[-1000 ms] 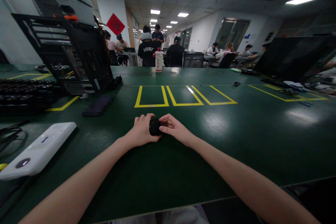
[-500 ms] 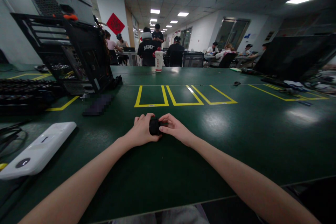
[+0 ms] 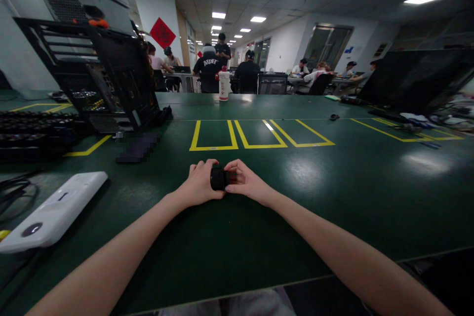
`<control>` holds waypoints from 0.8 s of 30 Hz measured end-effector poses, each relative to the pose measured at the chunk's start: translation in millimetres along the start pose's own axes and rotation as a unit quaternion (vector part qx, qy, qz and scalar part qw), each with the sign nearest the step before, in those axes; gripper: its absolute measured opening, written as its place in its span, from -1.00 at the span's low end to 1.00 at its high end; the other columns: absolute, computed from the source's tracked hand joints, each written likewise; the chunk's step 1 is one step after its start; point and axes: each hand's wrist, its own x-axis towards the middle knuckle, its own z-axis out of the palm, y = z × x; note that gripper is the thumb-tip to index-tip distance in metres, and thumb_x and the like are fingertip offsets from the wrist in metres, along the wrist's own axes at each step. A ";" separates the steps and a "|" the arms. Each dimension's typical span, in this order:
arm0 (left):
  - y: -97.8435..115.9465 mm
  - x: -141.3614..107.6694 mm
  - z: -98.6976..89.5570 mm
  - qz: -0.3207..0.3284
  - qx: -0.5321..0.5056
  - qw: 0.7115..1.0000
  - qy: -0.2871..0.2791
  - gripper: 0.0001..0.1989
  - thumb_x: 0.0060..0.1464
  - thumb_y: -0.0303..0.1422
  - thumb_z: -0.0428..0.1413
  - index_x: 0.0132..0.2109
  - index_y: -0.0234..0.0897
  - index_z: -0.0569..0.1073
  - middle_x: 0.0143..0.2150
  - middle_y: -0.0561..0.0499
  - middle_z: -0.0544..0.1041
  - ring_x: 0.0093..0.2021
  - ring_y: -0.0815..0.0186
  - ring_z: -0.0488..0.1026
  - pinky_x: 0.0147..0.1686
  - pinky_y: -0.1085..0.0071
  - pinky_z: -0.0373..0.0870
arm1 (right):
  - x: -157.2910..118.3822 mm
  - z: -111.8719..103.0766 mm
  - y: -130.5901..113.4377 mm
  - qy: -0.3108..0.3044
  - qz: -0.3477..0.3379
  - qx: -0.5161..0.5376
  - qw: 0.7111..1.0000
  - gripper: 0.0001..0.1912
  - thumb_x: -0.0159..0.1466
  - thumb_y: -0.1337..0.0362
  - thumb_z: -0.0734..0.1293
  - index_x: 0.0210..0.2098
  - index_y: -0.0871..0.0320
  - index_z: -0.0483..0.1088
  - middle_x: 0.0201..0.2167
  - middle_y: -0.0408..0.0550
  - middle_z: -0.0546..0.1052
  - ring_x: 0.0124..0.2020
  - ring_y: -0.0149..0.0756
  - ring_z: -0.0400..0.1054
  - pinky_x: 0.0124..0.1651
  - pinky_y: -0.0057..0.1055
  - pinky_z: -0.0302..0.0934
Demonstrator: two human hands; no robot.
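Observation:
My left hand is wrapped around a small black rounded object, its kind too dark to make out. Thumb and fingers press on it from the left, just above the green table. From the other side my right hand reaches in, with its fingers and thumb curled at the right end of the same object. A dark part shows between those right fingertips, and its outline is blurred. Both forearms come in from the bottom corners.
Yellow tape outlines lie beyond my hands. At left are an open black computer case, a dark pixelated slab and a white device. A white bottle stands at the far edge, a black monitor at right. Several people sit behind.
The right fingertips have shifted slightly at the object's right end, and more of a dark part shows between them. My left hand stays nearly still.

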 end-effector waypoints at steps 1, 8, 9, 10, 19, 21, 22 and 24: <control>0.5 0.0 -0.3 0.000 -0.001 1.000 -0.002 -0.34 -0.25 -0.10 0.16 0.00 -0.27 0.16 -0.16 -0.08 0.33 -0.13 0.07 0.28 -0.12 0.18 0.12 | 0.1 0.1 0.2 0.002 -0.001 -0.003 1.000 -0.58 0.01 0.35 0.39 -0.18 0.07 0.18 -0.19 -0.13 0.29 -0.09 -0.30 0.26 -0.01 -0.23 0.18; 2.1 -0.5 -1.6 0.002 -0.007 1.000 -0.002 -0.33 -0.23 -0.03 0.13 0.00 -0.27 0.16 -0.15 -0.09 0.33 -0.13 0.07 0.29 -0.11 0.16 0.12 | 2.0 -0.2 2.8 0.034 0.013 -0.027 0.999 -0.67 0.11 0.23 0.31 -0.14 0.07 0.20 -0.15 -0.09 0.31 -0.08 -0.26 0.26 -0.01 -0.18 0.16; 1.9 -0.5 -1.4 0.003 -0.007 1.000 -0.002 -0.33 -0.23 -0.04 0.13 0.00 -0.27 0.16 -0.15 -0.09 0.33 -0.13 0.07 0.28 -0.10 0.16 0.12 | 2.1 -0.4 3.0 0.037 0.021 -0.031 0.999 -0.65 0.12 0.22 0.31 -0.11 0.07 0.19 -0.13 -0.08 0.31 -0.06 -0.25 0.24 0.02 -0.16 0.14; 1.7 -0.6 -1.3 0.004 -0.007 1.000 -0.002 -0.33 -0.23 -0.04 0.14 0.00 -0.27 0.16 -0.14 -0.09 0.33 -0.12 0.07 0.28 -0.11 0.17 0.12 | 2.0 -0.7 2.9 0.038 0.026 -0.035 0.998 -0.64 0.12 0.22 0.30 -0.09 0.08 0.19 -0.12 -0.07 0.31 -0.04 -0.24 0.23 0.04 -0.15 0.11; 0.4 -1.2 -2.1 0.005 -0.013 1.000 -0.007 -0.33 -0.24 -0.08 0.16 0.01 -0.27 0.16 -0.14 -0.09 0.32 -0.12 0.07 0.28 -0.11 0.17 0.13 | -2.1 -0.2 -2.9 0.005 0.011 -0.022 1.000 -0.62 0.05 0.36 0.35 -0.16 0.07 0.18 -0.12 -0.10 0.30 -0.06 -0.26 0.26 0.00 -0.20 0.18; 0.3 -1.2 -2.1 0.006 -0.014 1.000 -0.003 -0.33 -0.23 -0.05 0.15 0.00 -0.27 0.17 -0.15 -0.08 0.32 -0.13 0.08 0.28 -0.11 0.17 0.13 | -1.8 0.4 -1.9 0.018 0.006 -0.028 0.999 -0.69 0.10 0.30 0.32 -0.18 0.08 0.19 -0.15 -0.10 0.30 -0.09 -0.27 0.28 -0.01 -0.20 0.18; 0.3 -1.1 -1.9 0.008 -0.015 1.000 -0.002 -0.33 -0.23 -0.03 0.14 0.00 -0.27 0.17 -0.15 -0.08 0.32 -0.14 0.08 0.28 -0.11 0.17 0.13 | -1.3 0.6 -1.1 0.022 0.005 -0.031 0.999 -0.72 0.12 0.27 0.31 -0.18 0.08 0.20 -0.16 -0.10 0.31 -0.10 -0.27 0.28 -0.01 -0.19 0.19; 0.2 -0.9 -1.2 0.011 -0.017 1.000 -0.002 -0.33 -0.22 -0.02 0.13 0.00 -0.27 0.17 -0.14 -0.08 0.32 -0.15 0.09 0.28 -0.12 0.18 0.14 | 0.2 0.6 0.8 0.029 0.007 -0.034 0.999 -0.71 0.13 0.24 0.30 -0.16 0.08 0.20 -0.15 -0.09 0.31 -0.10 -0.27 0.28 -0.01 -0.18 0.18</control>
